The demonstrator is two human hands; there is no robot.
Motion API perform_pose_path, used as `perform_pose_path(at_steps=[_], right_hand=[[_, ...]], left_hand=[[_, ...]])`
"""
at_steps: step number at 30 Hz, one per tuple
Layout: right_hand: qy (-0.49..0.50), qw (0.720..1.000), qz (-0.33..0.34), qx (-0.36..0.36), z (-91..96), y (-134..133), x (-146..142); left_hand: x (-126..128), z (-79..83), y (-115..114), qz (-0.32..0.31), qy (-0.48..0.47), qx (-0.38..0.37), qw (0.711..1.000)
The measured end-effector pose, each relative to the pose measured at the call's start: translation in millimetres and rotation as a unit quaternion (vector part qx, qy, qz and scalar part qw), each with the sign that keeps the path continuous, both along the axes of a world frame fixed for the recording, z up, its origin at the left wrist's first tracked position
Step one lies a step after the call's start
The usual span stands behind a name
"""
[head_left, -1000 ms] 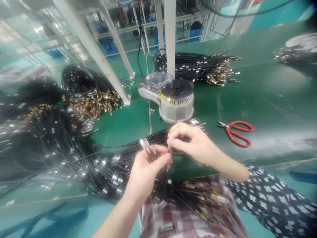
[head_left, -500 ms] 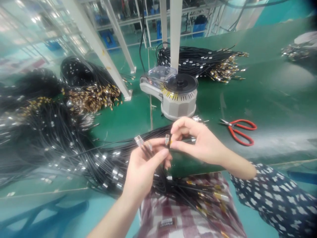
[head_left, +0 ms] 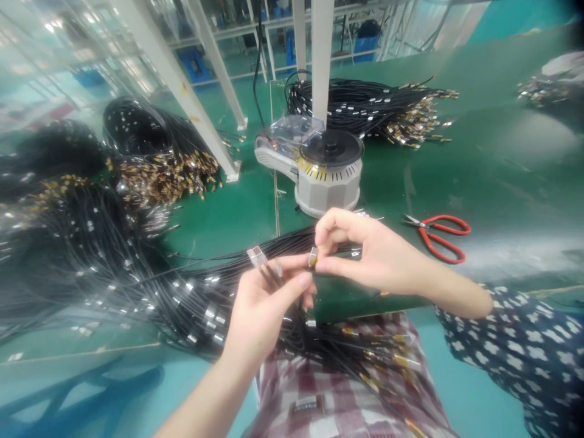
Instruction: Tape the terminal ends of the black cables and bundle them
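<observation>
My left hand [head_left: 267, 310] is closed around a few thin black cables [head_left: 269, 277] whose clear-sleeved metal ends stick up past my fingers. My right hand [head_left: 360, 252] pinches a small metal connector end [head_left: 312, 258] between thumb and forefinger, right beside my left fingertips. Both hands hover over a bundle of black cables [head_left: 214, 292] that runs across the green table edge into my lap.
A grey tape dispenser [head_left: 319, 167] stands just behind my hands. Red-handled scissors [head_left: 438, 234] lie to the right on the green table [head_left: 502, 182]. Heaps of black cables with gold connectors [head_left: 159, 173] fill the left and the back [head_left: 374, 112]. White frame posts [head_left: 322, 61] rise behind.
My hands stay together, and the right hand's pinch has shifted slightly on the connector end. The view has drifted a little.
</observation>
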State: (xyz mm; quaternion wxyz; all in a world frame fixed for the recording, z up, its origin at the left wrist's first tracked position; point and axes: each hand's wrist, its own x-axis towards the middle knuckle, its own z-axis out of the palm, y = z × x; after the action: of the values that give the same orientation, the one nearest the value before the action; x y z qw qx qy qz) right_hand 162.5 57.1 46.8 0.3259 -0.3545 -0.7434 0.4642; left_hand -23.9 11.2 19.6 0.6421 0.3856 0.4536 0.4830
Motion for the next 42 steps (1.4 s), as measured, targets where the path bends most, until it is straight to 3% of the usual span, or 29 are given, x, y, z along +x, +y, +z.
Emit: perform_pose_path(at_steps=[22, 26, 31, 39, 42], right_hand=[[-0.058, 0.998, -0.019, 0.011, 8.8, -1, -3], [-0.054, 0.998, -0.025, -0.018, 9.9, 1, -5], [-0.067, 0.991, -0.040, -0.107, 10.6, 4, -7], [-0.080, 0.992, -0.064, -0.073, 12.5, -1, -10], [-0.015, 0.991, -0.073, -0.110, 3.4, -2, -8]], left_hand=[[-1, 0.4, -1, -0.009, 0.023, 0.002, 1.000], [-1, 0.3, 0, -0.006, 0.031, -0.001, 1.000], [-1, -0.8, -1, -0.002, 0.026, 0.005, 1.000], [6, 2.5, 4, 0.028, 0.019, -0.011, 0.999], [7, 2.4, 5, 0.048, 0.009, -0.013, 0.999]])
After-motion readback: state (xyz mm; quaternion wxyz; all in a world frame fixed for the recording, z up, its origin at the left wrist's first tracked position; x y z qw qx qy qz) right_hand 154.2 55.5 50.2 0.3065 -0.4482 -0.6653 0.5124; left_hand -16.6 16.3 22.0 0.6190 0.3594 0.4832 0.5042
